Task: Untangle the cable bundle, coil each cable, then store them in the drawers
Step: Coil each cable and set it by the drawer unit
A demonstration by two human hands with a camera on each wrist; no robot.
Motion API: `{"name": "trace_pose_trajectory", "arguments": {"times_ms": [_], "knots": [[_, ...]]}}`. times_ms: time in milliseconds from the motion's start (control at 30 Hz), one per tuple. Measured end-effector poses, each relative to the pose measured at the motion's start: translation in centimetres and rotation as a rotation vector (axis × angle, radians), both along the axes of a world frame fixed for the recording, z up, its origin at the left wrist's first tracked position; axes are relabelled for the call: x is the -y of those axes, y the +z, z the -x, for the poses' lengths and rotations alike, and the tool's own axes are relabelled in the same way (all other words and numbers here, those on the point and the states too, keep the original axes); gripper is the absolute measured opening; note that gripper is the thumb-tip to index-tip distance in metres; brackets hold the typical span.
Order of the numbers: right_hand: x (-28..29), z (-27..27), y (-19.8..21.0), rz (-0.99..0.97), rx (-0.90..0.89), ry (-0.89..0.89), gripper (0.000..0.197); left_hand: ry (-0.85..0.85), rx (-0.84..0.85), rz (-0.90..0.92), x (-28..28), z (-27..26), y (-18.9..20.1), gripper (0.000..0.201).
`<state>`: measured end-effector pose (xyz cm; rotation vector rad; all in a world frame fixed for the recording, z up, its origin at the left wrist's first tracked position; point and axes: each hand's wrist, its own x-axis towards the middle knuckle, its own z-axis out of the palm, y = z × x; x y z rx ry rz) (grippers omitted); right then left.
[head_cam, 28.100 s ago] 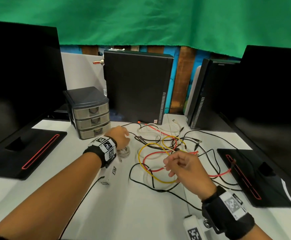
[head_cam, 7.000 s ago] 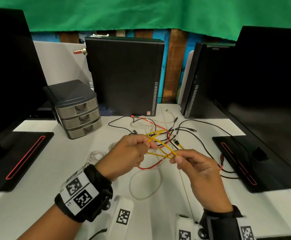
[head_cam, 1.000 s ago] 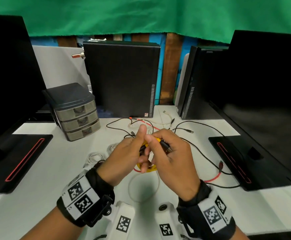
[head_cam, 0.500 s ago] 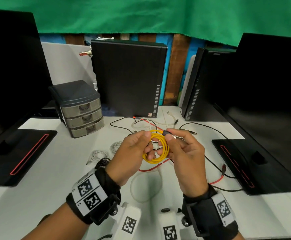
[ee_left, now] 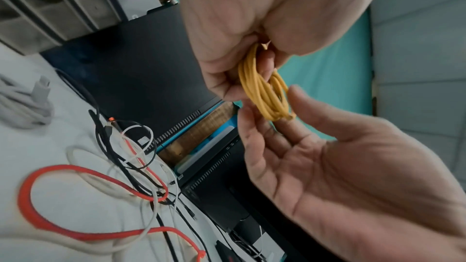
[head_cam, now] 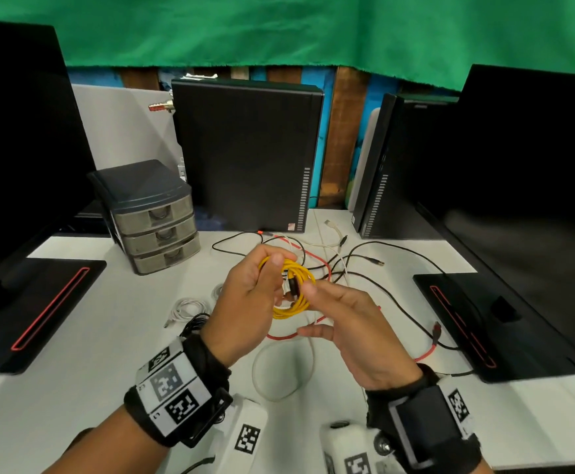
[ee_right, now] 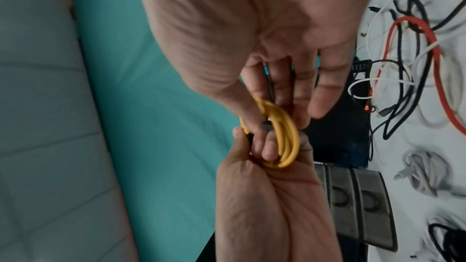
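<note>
Above the table's middle, the left hand pinches a coiled yellow cable, the right hand wide open beside it; next, likely the closed drawers far left.

My left hand pinches the coiled yellow cable at its top. My right hand lies open-palmed just below, fingertips brushing the coil. Beneath, red, white and black cables tangle on the table.
</note>
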<state>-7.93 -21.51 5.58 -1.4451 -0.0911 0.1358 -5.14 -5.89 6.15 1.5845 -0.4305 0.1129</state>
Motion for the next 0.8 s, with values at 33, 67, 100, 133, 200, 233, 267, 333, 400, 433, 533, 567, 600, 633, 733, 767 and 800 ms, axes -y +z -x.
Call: {"name": "trace_pose_trajectory", "arguments": {"times_ms": [33,67,100,133,200,233,267,333,400,433,533,567,600,633,733,767,800], "knots": [[-0.3,0.1,-0.1,0.039,0.051,-0.015,0.026,0.005,0.005,-0.006,0.1,0.1,0.0,0.03],[-0.5,0.1,0.0,0.051,0.089,-0.04,0.019,0.015,0.02,-0.014,0.1,0.1,-0.3,0.03],[-0.6,0.1,-0.1,0.041,0.109,-0.068,0.023,0.025,0.051,-0.036,0.1,0.1,-0.6,0.029],[-0.7,0.0,0.0,0.008,0.109,-0.088,0.029,0.031,0.086,-0.065,0.1,0.2,-0.9,0.027],[-0.3,-0.2,0.3,-0.082,0.095,-0.099,0.039,0.052,0.151,-0.136,0.1,0.2,-1.0,0.026],[0.0,-0.2,0.4,-0.129,0.09,-0.088,0.044,0.068,0.172,-0.175,0.1,0.1,-1.0,0.027],[0.2,-0.2,0.5,-0.18,0.087,-0.061,0.049,0.078,0.177,-0.201,0.1,0.1,-0.9,0.028],[0.3,0.0,0.4,-0.265,0.106,0.006,0.06,0.068,0.152,-0.209,0.2,-0.1,-0.7,0.03],[-0.1,0.3,0.0,-0.245,0.158,0.025,0.063,0.045,0.075,-0.174,0.2,-0.2,-0.5,0.027],[-0.4,0.4,-0.3,-0.155,0.221,-0.013,0.062,0.024,0.028,-0.145,0.1,-0.3,-0.5,0.025],[-0.9,0.4,-0.7,0.274,0.509,-0.25,0.04,-0.099,-0.125,-0.042,-0.2,-0.2,-0.4,0.023],[-0.9,0.3,-0.7,0.348,0.602,-0.302,0.031,-0.145,-0.172,-0.002,-0.3,-0.2,-0.4,0.024],[-0.9,0.3,-0.7,0.386,0.677,-0.34,0.024,-0.184,-0.217,0.039,-0.3,-0.2,-0.3,0.025],[-0.7,0.1,-0.7,0.422,0.745,-0.375,0.022,-0.214,-0.254,0.075,-0.4,-0.2,-0.2,0.026],[0.1,-0.3,-1.0,0.524,0.856,-0.449,0.023,-0.285,-0.319,0.141,-0.9,-0.5,0.0,0.033],[0.4,-0.4,-1.2,0.522,0.839,-0.459,0.023,-0.308,-0.332,0.156,-1.1,-0.6,0.0,0.036],[0.6,-0.5,-1.3,0.496,0.807,-0.46,0.023,-0.329,-0.348,0.17,-1.3,-0.7,0.0,0.038]]}}
